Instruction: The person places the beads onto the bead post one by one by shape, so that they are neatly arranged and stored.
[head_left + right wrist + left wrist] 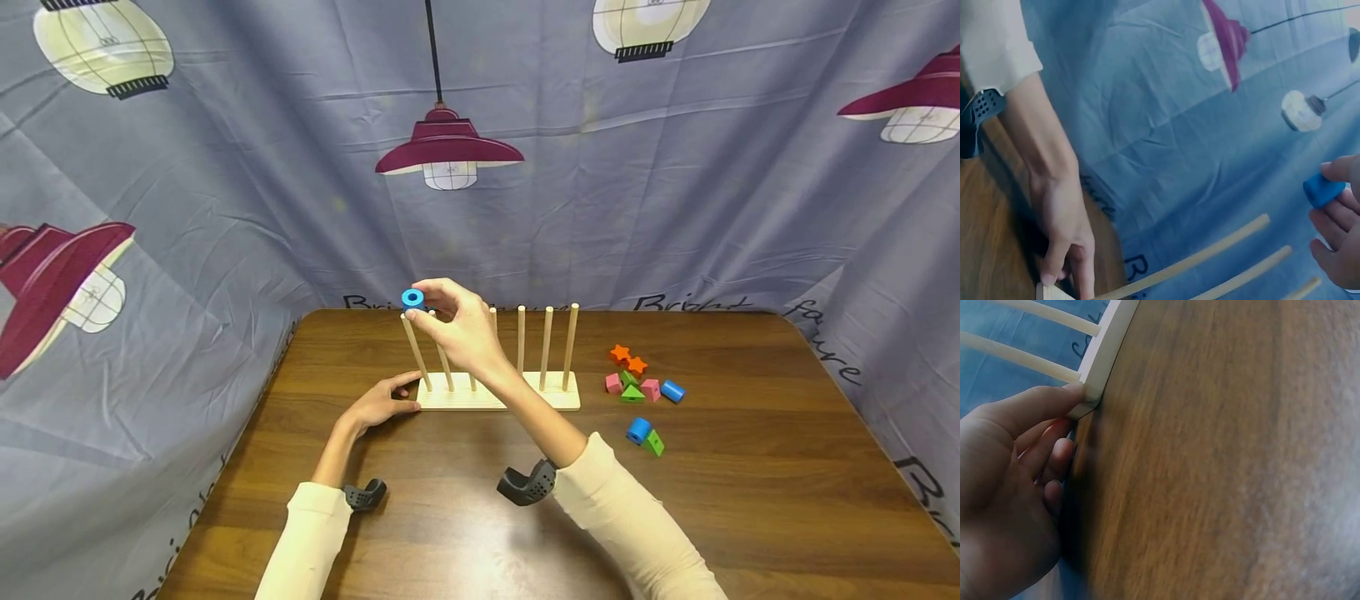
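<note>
Pinched in my right hand is a blue cylinder bead with a hole through its middle. It is held at the top of the leftmost peg; whether the two touch, I cannot tell. The wooden peg rack, a pale base with a row of upright pegs, stands on the table. My left hand grips the left end of its base, thumb and a finger at the corners. The left wrist view shows the base's corner under the fingers. In the right wrist view the bead sits between thumb and fingers.
Right of the rack lie orange stars, pink cubes, green triangular blocks and more blue cylinders on the brown table. A printed curtain hangs behind and at both sides.
</note>
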{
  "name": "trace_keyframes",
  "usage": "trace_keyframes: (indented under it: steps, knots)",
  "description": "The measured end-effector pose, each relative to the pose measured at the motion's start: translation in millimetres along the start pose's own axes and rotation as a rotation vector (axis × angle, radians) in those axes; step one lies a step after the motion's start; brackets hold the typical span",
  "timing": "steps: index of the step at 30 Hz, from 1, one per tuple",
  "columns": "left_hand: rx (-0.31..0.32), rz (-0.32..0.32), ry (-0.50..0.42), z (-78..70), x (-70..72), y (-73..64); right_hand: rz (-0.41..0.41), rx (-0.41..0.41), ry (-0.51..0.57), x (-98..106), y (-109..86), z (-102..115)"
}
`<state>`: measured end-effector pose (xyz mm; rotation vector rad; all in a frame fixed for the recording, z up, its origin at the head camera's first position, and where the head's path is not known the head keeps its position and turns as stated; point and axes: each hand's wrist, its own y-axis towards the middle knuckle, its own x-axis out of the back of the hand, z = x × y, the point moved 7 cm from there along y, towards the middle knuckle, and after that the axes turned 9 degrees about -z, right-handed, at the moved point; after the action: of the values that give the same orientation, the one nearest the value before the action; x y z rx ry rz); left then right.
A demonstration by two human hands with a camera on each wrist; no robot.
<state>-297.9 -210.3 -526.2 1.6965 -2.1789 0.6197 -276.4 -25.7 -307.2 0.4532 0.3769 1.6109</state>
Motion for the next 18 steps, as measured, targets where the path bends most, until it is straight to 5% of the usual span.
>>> trace_keyframes:
  steps: [8, 18]
  knots:
    - [0.004, -0.002, 0.000, 1.1, -1.8, -0.3, 0.019, -0.021, -0.142, -19.7, 1.7, -19.0]
    - [-0.016, 0.000, 0.017, -1.0, 0.1, -1.9, -0.002, -0.027, -0.163, -27.8, 3.8, -33.9]
